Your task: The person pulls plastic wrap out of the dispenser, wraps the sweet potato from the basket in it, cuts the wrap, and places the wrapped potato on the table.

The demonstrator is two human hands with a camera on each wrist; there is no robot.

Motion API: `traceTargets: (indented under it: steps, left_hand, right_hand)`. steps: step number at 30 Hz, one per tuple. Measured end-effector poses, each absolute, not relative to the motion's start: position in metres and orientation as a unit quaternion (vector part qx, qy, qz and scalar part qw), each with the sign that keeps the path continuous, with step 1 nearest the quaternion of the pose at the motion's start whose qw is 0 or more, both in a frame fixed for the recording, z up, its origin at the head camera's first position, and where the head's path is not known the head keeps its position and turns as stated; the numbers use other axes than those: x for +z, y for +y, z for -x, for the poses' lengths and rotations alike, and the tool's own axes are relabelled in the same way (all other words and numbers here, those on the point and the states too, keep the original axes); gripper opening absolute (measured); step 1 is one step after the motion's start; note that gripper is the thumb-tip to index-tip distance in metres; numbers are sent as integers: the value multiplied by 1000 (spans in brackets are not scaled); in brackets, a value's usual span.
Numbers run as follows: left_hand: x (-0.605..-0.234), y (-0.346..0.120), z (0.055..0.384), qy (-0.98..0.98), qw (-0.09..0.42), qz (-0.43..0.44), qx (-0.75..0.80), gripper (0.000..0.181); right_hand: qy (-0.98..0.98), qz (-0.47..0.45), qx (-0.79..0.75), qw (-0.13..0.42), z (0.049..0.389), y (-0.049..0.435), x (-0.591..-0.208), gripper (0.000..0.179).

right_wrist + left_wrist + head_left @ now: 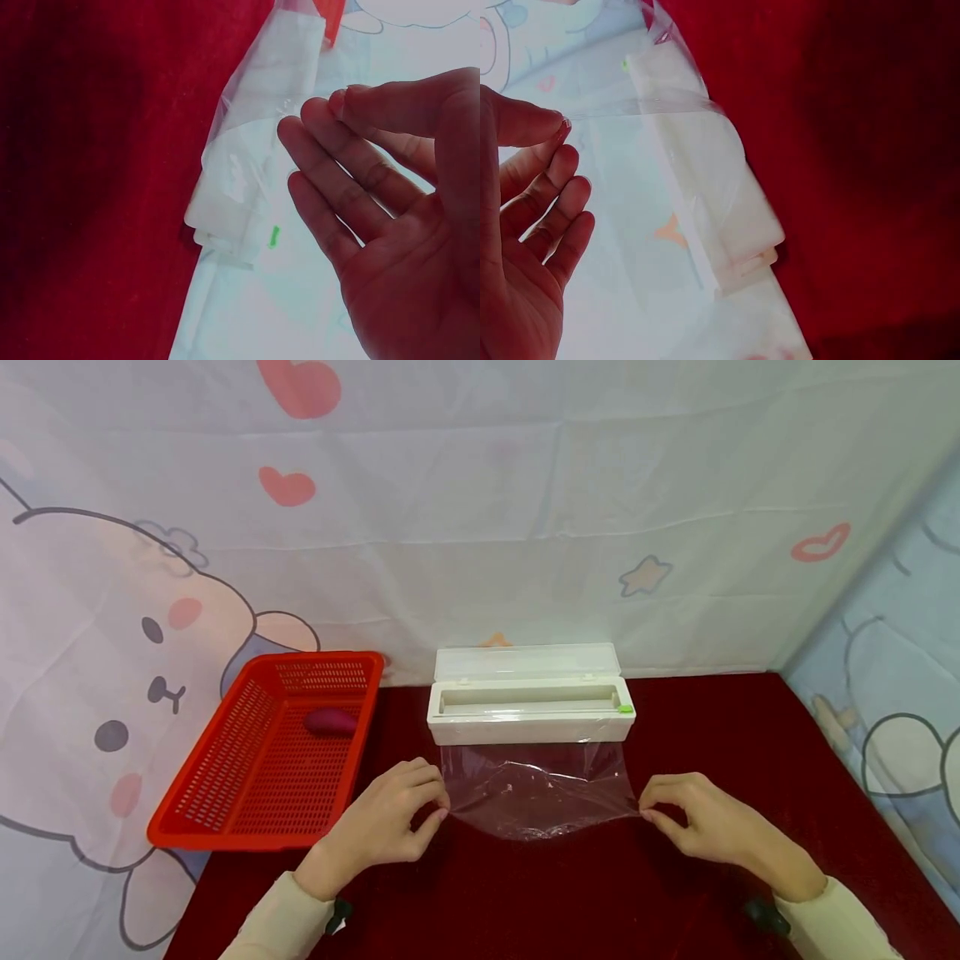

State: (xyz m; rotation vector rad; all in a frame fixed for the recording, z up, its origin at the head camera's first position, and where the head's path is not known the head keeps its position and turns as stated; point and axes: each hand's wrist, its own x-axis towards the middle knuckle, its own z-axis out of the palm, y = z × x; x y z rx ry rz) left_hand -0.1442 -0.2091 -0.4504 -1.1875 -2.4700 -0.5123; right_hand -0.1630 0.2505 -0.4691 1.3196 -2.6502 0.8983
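A sheet of clear plastic wrap (536,793) stretches toward me from the front of a white wrap dispenser box (531,731), whose lid (528,662) stands raised at the back. My left hand (393,817) pinches the sheet's near left corner between thumb and index finger. At the near right corner, my right hand (708,822) pinches it the same way. The wrap sags a little between the two hands, with creases across it. In the left wrist view, the film (652,105) runs taut from the fingertips. A green slider (626,709) sits at the box's right end.
Left of the box stands a red plastic basket (247,842) with a purple, rounded object (331,721), perhaps an eggplant, inside. Dark red cloth (540,902) covers the table. A patterned curtain (480,485) hangs close behind the box, and another side of it borders the right edge.
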Motion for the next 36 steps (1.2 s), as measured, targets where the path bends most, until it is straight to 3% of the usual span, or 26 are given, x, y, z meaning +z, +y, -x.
traceTargets:
  steps: [24,36]
  left_hand:
    - [-488,-208,129,-884,129,414,-177,16]
    - [-500,-205,122,-905,61,399,-136,13]
  right_hand:
    - [-844,-441,305,-12,157,251,-509,23]
    - [-872,-396,281,-60,151,252,-519,18]
